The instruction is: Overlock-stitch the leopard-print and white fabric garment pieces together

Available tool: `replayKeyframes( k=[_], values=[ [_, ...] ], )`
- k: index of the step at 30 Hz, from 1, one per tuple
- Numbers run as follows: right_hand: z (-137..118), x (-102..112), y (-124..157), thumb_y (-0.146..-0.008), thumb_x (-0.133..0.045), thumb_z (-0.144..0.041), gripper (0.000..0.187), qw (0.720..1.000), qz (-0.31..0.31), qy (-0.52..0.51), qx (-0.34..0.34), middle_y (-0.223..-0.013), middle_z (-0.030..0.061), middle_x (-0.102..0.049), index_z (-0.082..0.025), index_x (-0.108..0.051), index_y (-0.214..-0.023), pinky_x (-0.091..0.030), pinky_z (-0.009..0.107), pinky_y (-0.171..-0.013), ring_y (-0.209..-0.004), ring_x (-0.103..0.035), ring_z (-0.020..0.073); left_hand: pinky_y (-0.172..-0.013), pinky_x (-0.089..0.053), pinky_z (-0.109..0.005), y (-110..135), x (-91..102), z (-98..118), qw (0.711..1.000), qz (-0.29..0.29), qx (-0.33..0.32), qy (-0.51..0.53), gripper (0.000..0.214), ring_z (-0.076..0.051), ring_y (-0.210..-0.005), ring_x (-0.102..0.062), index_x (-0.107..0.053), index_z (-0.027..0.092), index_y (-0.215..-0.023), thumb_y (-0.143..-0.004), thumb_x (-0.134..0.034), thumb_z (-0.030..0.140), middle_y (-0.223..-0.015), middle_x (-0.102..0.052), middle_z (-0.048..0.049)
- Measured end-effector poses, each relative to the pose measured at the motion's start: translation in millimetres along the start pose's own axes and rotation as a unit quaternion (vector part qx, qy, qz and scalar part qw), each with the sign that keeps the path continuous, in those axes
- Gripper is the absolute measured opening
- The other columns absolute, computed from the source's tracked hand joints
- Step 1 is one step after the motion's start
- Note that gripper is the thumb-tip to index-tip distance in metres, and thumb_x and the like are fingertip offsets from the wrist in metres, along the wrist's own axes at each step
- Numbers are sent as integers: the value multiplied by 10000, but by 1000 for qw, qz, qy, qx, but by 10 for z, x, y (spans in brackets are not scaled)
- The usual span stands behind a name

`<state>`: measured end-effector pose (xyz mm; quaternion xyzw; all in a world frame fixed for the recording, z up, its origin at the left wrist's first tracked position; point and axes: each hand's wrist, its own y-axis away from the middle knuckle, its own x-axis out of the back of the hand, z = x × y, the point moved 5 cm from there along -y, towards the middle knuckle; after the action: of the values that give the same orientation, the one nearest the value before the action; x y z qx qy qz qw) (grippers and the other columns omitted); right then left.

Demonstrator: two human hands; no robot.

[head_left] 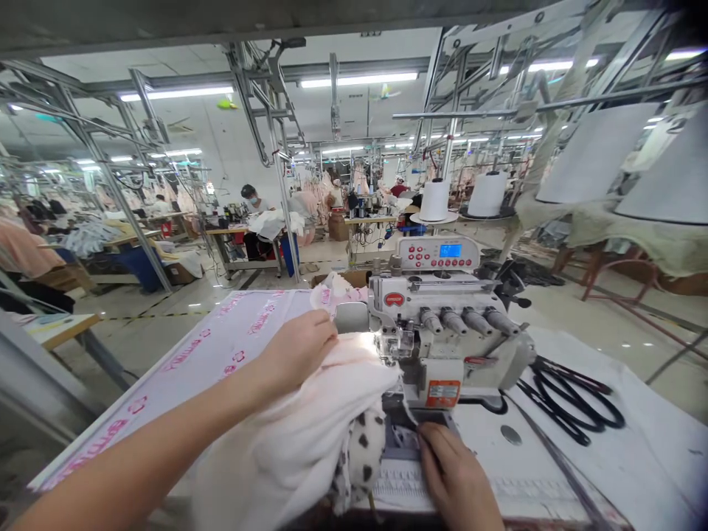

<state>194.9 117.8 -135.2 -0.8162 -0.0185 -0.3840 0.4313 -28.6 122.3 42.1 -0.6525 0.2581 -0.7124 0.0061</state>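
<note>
Head view: what's in front of the person?

An overlock sewing machine (pixel 436 324) on a white counter (pixel 487 442), with a lit digital control panel (pixel 436 253) on top and two white thread cones (pixel 434 200) behind it.

Where's the cloth?

A thick bunch of white fleece cloth (pixel 315 413) lies on the counter, just in front of and left of the machine's lit needle area. Its edge reaches the presser foot. A black-spotted cloth (pixel 359 450) bulges out beneath it, toward the person.

And the hands?

The left hand (pixel 299 350) rests on top of the white bunch, close to the machine, with its fingers (pixel 318 328) together and pressed down on the cloth. I can't tell whether they're pinching anything. The right hand (pixel 456 476) is lower, in front of the machine, with its fingers curled down at a thin edge of the cloth. Whether they actually grip that edge, I can't tell.

Anything else nearby?

A coil of black cord (pixel 569 402) lies on the counter to the right, and a sheet printed with pink lettering (pixel 221 346) spreads out to the left. Farther off, a co-worker (pixel 251 214) sits at another table.
</note>
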Motion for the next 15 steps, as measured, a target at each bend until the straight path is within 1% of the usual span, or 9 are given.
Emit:
replayKeyframes(
  k=[3,5,7,9,11,13,15],
  values=[
    [-19,10,-13,-884,-370,-200,156,1000,-4,-12,-5,-849,81,-627,-183,-521,-917,-548,319,-676,-783,-626,195,-635,-419,-290,213,-118,186,993,46,-56,-90,249,-170,-733,-483,-581,130,-789,-878,-358,198,-781,-527,-61],
    [-21,12,-10,-886,-368,-205,160,1000,-5,-14,-8,-847,81,-627,-183,-524,-912,-547,323,-674,-781,-625,197,-623,-438,-297,348,-191,265,988,76,-71,-113,229,-180,-733,-478,-579,113,-801,-863,-360,139,-786,-528,-77],
    [-12,6,0,-887,-368,-214,166,1000,-5,-13,-11,-852,83,-630,-185,-529,-914,-547,327,-675,-784,-626,200,-626,-454,-298,467,-221,311,984,114,-68,-117,210,-182,-744,-482,-577,100,-828,-849,-369,107,-806,-532,-88],
    [5,-4,13,-888,-370,-222,171,1000,-5,-12,-12,-857,84,-633,-186,-534,-915,-547,329,-678,-788,-627,201,-632,-463,-298,566,-211,310,981,146,-40,-118,194,-178,-749,-494,-579,105,-853,-846,-385,109,-810,-536,-85],
    [20,-12,23,-889,-369,-228,176,1000,-4,-8,-11,-863,87,-636,-185,-538,-914,-546,330,-680,-791,-629,203,-629,-466,-297,646,-183,264,980,162,-1,-117,182,-169,-732,-507,-584,121,-858,-852,-403,137,-777,-537,-70],
    [28,-13,29,-890,-367,-235,183,1000,-4,-1,-8,-868,90,-639,-184,-541,-914,-546,332,-686,-796,-631,205,-635,-466,-294,715,-159,185,981,158,39,-103,189,-160,-718,-516,-588,138,-841,-863,-403,172,-750,-537,-57],
    [21,-2,27,-891,-366,-245,189,1000,-3,4,-5,-863,87,-643,-185,-544,-911,-547,326,-681,-791,-635,204,-645,-463,-291,784,-154,95,985,143,68,-76,207,-154,-721,-521,-587,149,-822,-873,-394,204,-756,-543,-53]
  ],
)
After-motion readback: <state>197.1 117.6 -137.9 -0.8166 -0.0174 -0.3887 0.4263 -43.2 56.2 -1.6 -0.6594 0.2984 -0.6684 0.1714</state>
